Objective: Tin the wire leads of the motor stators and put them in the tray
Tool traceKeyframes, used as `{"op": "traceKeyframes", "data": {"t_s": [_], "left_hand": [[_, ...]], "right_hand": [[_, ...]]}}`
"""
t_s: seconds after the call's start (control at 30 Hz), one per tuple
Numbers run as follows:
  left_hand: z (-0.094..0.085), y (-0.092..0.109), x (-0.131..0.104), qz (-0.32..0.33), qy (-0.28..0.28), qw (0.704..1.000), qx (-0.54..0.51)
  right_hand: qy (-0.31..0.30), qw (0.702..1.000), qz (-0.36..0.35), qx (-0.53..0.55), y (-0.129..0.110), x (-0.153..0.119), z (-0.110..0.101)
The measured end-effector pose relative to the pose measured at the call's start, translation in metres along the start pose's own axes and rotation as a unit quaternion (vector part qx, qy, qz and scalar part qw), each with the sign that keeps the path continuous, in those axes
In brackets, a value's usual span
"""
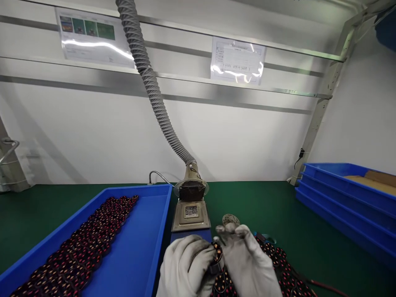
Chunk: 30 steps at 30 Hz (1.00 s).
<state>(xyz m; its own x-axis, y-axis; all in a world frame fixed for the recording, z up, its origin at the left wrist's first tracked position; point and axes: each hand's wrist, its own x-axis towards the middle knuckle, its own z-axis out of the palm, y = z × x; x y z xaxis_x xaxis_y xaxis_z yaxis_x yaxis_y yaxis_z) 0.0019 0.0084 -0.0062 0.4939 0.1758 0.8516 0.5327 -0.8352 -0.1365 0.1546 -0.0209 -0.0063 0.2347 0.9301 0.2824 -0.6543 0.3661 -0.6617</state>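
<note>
In the lower middle, my left hand [186, 266], in a white glove, is closed around a small round black part with copper-coloured segments [217, 250]. The fingers cover much of that part. Just to its right is my gloved right hand [246, 260], its fingers apart and partly stretched, with darkened tips. Its thumb side is close to the held part; whether they touch I cannot make out. Beneath and beside both hands lies a pile of similar black parts [278, 258] with copper and red spots. A round metallic object [230, 219] is just beyond my right fingertips.
A blue tray [142, 231] on the left holds rows of similar parts [89, 235]. Ahead stands a metal fixture [192, 218] under a grey corrugated hose [154, 90]. Stacked blue trays [343, 206] rise at right on the green table [262, 202]. A dark red cable [328, 286] runs at lower right.
</note>
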Motion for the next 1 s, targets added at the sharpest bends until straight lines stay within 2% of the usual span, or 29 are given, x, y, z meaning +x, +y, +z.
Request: {"op": "traceKeyframes", "data": {"t_s": [0.07, 0.1, 0.17, 0.27, 0.33, 0.4, 0.47, 0.5, 0.6, 0.67, 0.77, 0.8, 0.83, 0.9, 0.97, 1.0], "left_hand": [[-0.002, 0.000, 0.000, -0.009, 0.004, 1.000, -0.003], [-0.002, 0.000, -0.001, -0.020, 0.002, 1.000, -0.009], [-0.002, 0.001, -0.001, -0.041, 0.003, 0.999, -0.018], [0.002, 0.004, -0.001, -0.044, 0.015, 0.999, -0.014], [0.004, 0.005, -0.001, -0.063, 0.011, 0.998, -0.026], [0.004, 0.005, 0.000, -0.112, -0.009, 0.990, -0.084], [0.002, 0.001, 0.001, -0.143, -0.030, 0.975, -0.170], [0.000, -0.001, 0.001, -0.136, -0.034, 0.967, -0.212], [-0.002, -0.007, 0.001, -0.130, -0.004, 0.947, -0.292], [-0.004, -0.007, 0.000, -0.194, 0.033, 0.924, -0.327], [-0.007, -0.006, 0.001, -0.329, 0.100, 0.869, -0.356], [-0.008, -0.006, 0.001, -0.352, 0.099, 0.858, -0.360], [-0.009, -0.005, 0.001, -0.367, 0.077, 0.854, -0.361], [-0.009, -0.005, 0.001, -0.363, -0.015, 0.864, -0.348], [-0.008, -0.005, 0.002, -0.307, -0.078, 0.888, -0.334], [-0.007, -0.005, 0.003, -0.272, -0.072, 0.900, -0.334]], "right_hand": [[0.041, 0.997, 0.020, 0.060, -0.005, 0.000, -0.004], [0.040, 0.997, 0.013, 0.059, -0.006, 0.000, -0.005], [0.015, 1.000, 0.000, 0.014, -0.002, 0.000, -0.006], [-0.028, 0.997, 0.045, -0.059, 0.011, -0.002, -0.003], [-0.027, 0.993, 0.081, -0.083, 0.018, -0.003, 0.000], [-0.014, 0.992, 0.094, -0.087, 0.020, -0.003, 0.002], [-0.002, 0.992, 0.103, -0.078, 0.020, -0.003, 0.002], [-0.001, 0.992, 0.110, -0.068, 0.020, -0.003, 0.002], [-0.018, 0.989, 0.145, -0.021, 0.022, -0.005, 0.004], [-0.033, 0.984, 0.175, 0.000, 0.022, -0.007, 0.006], [-0.048, 0.978, 0.205, 0.013, 0.017, -0.010, 0.008], [-0.053, 0.976, 0.209, 0.016, 0.015, -0.011, 0.009], [-0.058, 0.976, 0.211, 0.019, 0.012, -0.012, 0.010], [-0.069, 0.975, 0.212, 0.020, 0.008, -0.013, 0.012], [-0.076, 0.973, 0.215, 0.020, 0.006, -0.014, 0.015], [-0.076, 0.973, 0.215, 0.020, 0.006, -0.014, 0.016]]}}
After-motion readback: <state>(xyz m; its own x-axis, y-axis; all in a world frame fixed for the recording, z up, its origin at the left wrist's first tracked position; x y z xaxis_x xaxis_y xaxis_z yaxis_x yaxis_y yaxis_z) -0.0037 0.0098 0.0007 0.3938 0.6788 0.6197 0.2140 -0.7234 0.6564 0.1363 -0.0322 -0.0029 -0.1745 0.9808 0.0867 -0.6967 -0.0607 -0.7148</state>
